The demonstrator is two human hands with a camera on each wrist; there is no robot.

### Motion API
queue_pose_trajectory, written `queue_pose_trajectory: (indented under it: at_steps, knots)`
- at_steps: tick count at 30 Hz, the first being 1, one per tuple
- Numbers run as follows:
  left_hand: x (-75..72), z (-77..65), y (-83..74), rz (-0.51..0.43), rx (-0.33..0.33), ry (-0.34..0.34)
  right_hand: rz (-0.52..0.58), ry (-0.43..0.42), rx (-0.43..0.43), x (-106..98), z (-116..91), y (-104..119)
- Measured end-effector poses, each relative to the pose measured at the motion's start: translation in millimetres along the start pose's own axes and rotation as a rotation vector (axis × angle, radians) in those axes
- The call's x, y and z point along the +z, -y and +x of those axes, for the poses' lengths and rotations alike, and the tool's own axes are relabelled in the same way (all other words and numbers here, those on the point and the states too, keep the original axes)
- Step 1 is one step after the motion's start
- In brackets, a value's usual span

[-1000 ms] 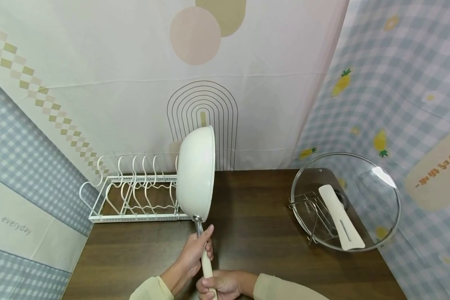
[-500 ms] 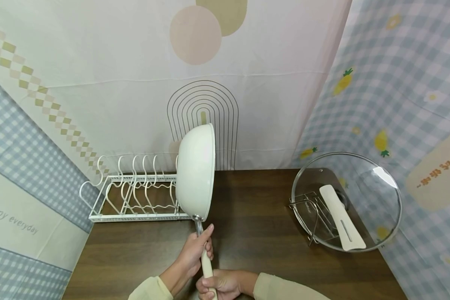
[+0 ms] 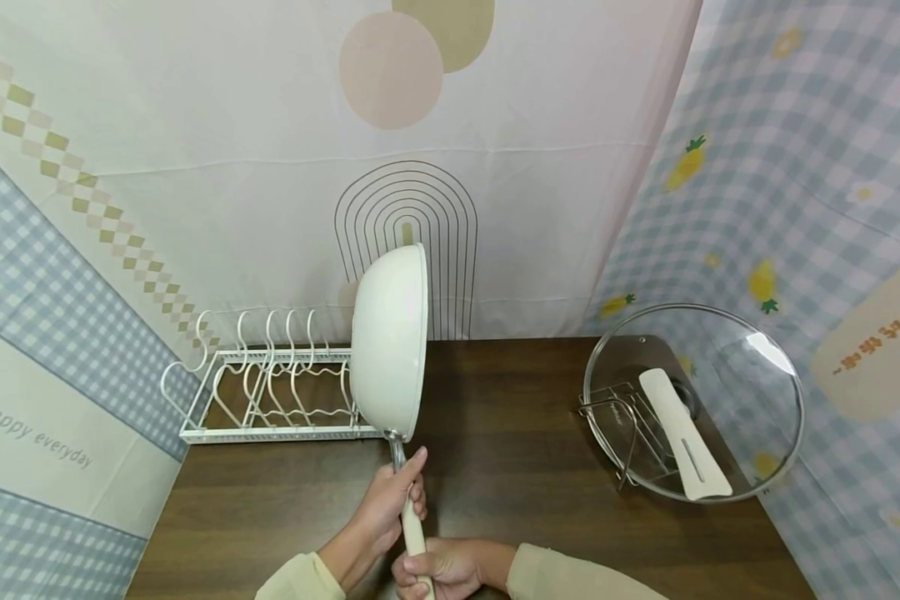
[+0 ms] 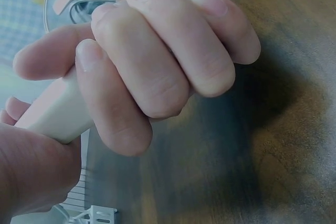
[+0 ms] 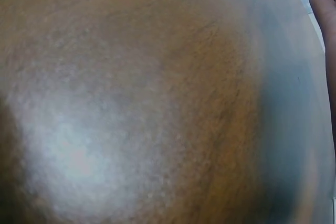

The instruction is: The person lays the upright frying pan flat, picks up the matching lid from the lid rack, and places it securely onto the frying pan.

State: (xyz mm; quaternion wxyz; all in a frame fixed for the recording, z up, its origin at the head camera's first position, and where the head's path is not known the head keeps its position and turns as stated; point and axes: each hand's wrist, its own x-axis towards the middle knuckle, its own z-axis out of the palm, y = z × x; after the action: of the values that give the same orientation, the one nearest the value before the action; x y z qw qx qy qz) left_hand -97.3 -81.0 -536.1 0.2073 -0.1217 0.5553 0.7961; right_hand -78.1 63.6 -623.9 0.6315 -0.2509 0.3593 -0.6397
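While a blue check cloth [image 3: 52, 300] reading "happy everyday" is hanging at far left, a white wire rack [image 3: 277, 434] is sitting just beside it on the dark wood tabletop [image 3: 510, 417], curved dividers standing up in two rows. Next over, the white pan [image 3: 390, 342] is standing on edge at mid-table: base facing left, rim facing right, body overlapping the rack's right end. Can't tell from this angle if pan and rack are touching. Pale printed cloth [image 3: 532, 233] is hanging behind. Left hand [image 3: 385, 504] is gripping the pan handle [image 3: 414, 533] near its metal neck, thumb lying along it. Right hand [image 3: 446, 571] is gripping the same handle at its lower end, fingers curling round. Left wrist view is showing curled fingers on the handle; right wrist view is showing mostly blurred tabletop. Further right, well apart from the pan, a glass lid [image 3: 750, 400] is leaning, tilted, at a wire stand [image 3: 633, 433], its white lid handle [image 3: 682, 437] running diagonally. Far right, a pineapple-print check cloth [image 3: 817, 167] is hanging.
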Motion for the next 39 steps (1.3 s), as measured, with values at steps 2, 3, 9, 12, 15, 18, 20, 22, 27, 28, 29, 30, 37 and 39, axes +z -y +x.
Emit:
queue_pose_trajectory:
  at_steps: [2, 3, 9, 12, 15, 18, 20, 22, 27, 28, 29, 30, 37, 39]
  knots:
    - [0.3, -0.3, -0.9, 0.002, 0.000, 0.000, -0.004, 0.006, 0.000, 0, 0, 0]
    - [0.4, -0.4, -1.4, 0.003, 0.000, 0.000, -0.005, 0.008, 0.000, 0, 0, 1]
    - [0.8, -1.4, -3.1, 0.004, 0.001, 0.003, -0.009, 0.008, 0.005, 0, 1, 2]
    - [0.8, -1.6, -3.2, -0.001, 0.003, 0.003, -0.007, 0.005, 0.010, 0, 1, 3]
    - [0.9, -2.1, -3.0, -0.002, 0.009, 0.009, -0.012, 0.001, 0.016, 0, 1, 3]
    - [1.3, -2.4, -3.0, -0.003, 0.014, 0.016, -0.021, -0.002, 0.020, 0, 0, 4]
    - [1.8, -2.7, -3.5, -0.002, 0.019, 0.018, -0.027, -0.003, 0.021, 0, 0, 5]
    - [2.2, -2.9, -4.3, -0.002, 0.023, 0.018, -0.029, -0.003, 0.023, 0, 0, 7]
    - [2.7, -3.6, -6.1, -0.004, 0.022, 0.016, -0.031, 0.003, 0.033, 0, 0, 9]
    - [2.8, -3.7, -6.3, -0.005, 0.020, 0.015, -0.028, 0.005, 0.036, 0, 0, 9]
    - [2.8, -3.8, -6.8, -0.005, 0.019, 0.014, -0.024, 0.006, 0.040, 0, 0, 10]
    - [2.9, -3.8, -7.4, -0.005, 0.021, 0.014, -0.023, 0.008, 0.043, 0, 0, 11]
    - [4.0, -4.7, -13.2, 0.004, 0.034, 0.014, -0.017, 0.023, 0.051, 1, 1, 16]
    - [4.2, -4.7, -14.2, 0.008, 0.031, 0.014, -0.016, 0.025, 0.051, 1, 1, 17]
